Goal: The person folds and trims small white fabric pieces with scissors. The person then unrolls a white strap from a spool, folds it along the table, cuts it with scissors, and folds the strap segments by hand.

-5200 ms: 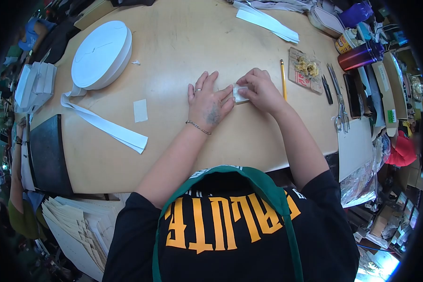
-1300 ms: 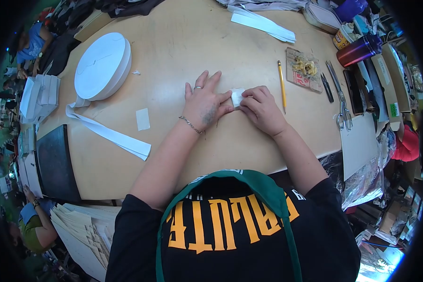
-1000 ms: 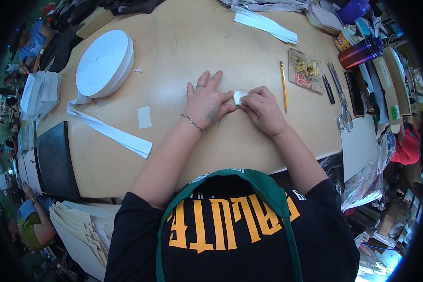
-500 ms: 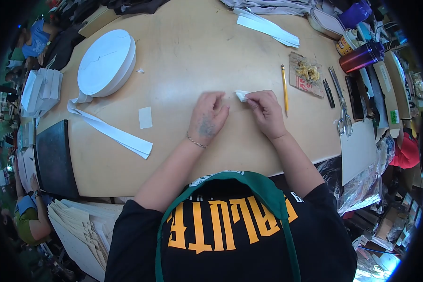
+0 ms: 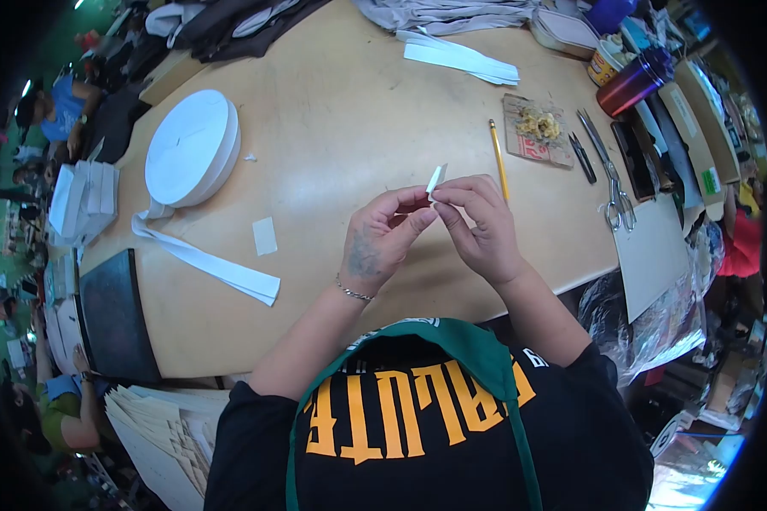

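Note:
Above the table, a small white folded piece with a thin greyish strip along its right side stands up from my fingertips. I cannot make out what it is. My right hand pinches its lower end between thumb and fingers. My left hand meets it from the other side, thumb and forefinger closed at the same lower end. A yellow pencil lies just beyond my right hand. A small white rectangle lies on the table to the left of my left hand.
A large roll of white band stands at left, its tail trailing forward. White strips lie at the back. To the right are a board with a yellowish lump, snips, scissors and a bottle.
My left hand has come in to the right and closed on the white piece. My right hand has turned the piece upright. The whole view has shifted slightly.

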Tool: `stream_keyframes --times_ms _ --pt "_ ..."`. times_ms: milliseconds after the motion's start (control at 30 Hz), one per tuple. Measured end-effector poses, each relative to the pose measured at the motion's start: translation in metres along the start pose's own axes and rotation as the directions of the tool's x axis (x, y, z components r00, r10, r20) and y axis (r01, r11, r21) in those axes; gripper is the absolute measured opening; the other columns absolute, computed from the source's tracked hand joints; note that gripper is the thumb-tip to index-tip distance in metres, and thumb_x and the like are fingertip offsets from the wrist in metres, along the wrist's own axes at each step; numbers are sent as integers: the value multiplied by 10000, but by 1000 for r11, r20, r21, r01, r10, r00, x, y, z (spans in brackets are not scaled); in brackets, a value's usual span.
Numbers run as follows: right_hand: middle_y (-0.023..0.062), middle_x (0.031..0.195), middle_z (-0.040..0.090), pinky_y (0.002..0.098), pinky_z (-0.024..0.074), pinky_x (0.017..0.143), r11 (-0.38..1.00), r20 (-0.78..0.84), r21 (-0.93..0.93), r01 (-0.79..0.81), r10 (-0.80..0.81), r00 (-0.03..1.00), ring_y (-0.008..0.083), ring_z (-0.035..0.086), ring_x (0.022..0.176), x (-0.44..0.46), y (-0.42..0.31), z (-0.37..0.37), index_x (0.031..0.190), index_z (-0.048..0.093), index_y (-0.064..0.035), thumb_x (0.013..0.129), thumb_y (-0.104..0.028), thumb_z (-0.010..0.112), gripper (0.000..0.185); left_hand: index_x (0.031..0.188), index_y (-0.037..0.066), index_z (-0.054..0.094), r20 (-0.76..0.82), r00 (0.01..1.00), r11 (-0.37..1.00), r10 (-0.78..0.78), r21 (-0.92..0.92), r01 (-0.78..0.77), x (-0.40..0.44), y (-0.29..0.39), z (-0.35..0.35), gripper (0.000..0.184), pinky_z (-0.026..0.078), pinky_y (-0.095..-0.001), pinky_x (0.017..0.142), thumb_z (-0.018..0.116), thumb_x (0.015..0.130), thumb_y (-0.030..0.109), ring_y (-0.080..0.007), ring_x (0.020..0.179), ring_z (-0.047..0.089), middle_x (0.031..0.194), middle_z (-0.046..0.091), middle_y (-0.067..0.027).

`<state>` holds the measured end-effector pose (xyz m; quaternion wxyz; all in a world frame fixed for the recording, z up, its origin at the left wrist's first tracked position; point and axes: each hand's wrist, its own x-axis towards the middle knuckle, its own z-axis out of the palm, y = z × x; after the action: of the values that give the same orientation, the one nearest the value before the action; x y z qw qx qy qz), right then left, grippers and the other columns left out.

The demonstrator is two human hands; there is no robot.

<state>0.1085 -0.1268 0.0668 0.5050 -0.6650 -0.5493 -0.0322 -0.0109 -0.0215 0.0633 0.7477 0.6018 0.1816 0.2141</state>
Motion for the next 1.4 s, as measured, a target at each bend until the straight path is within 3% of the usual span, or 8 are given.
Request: stream_keyframes --times_ms 67,167,300,400,500,900,1100,1400 --pt "48 926 585 340 436 740 997 39 -64 50 -47 998 244 533 869 -1 -4 -5 918 601 -78 715 -26 656 216 1045 -5 584 25 999 999 35 -27 -35 0 -2 -2 195 473 -238 791 559 892 113 -113 895 588 978 622 -63" --pt "44 968 568 349 428 767 964 148 -215 158 -128 981 241 524 905 -10 -6 -6 960 603 -92 728 -87 658 238 958 37 590 96 935 853 -343 -384 352 2 4 -16 142 493 -244 730 539 907 159 -115 860 610 920 632 -46" --pt "70 963 559 333 425 789 980 147 -91 178 -164 976 250 520 920 -8 -14 -15 1040 595 -86 727 -160 689 335 900 46 601 25 911 886 -412 -221 407 -2 7 -15 158 481 -202 629 543 909 193 -114 754 631 828 643 -43" --pt "61 974 575 311 418 815 980 -14 117 -158 160 987 207 532 935 -7 -8 -18 1080 576 -64 726 -214 717 409 903 40 609 17 926 911 -378 -169 375 -7 14 -9 165 461 -197 633 545 907 192 -100 744 621 803 643 -38" --pt "33 932 602 279 436 792 750 251 343 -565 507 825 135 557 887 -5 -2 -14 1026 597 -36 766 -181 707 317 927 28 626 19 970 970 -243 31 242 -10 17 -3 187 446 -192 653 546 907 196 -85 754 605 809 642 -32" --pt "37 817 632 232 473 713 481 436 612 -627 457 776 88 586 777 -2 -8 -15 898 620 -3 815 -80 655 119 953 -44 625 161 980 993 -113 57 105 -9 33 -10 180 484 -225 744 557 892 111 -99 813 595 854 651 -77" --pt "24 807 597 250 468 713 677 298 551 -488 386 873 120 574 775 -3 -9 -12 853 628 -29 775 -46 672 92 943 -41 596 69 996 990 -65 131 55 -13 34 -3 171 470 -222 724 530 906 112 -98 779 589 836 636 -65" --pt "48 864 551 301 436 714 985 -17 19 172 -171 985 236 531 829 -3 -15 -13 810 651 -130 633 11 691 231 899 19 571 -129 974 976 -188 89 200 -11 29 1 149 435 -204 665 513 906 156 -76 739 569 770 619 -20"
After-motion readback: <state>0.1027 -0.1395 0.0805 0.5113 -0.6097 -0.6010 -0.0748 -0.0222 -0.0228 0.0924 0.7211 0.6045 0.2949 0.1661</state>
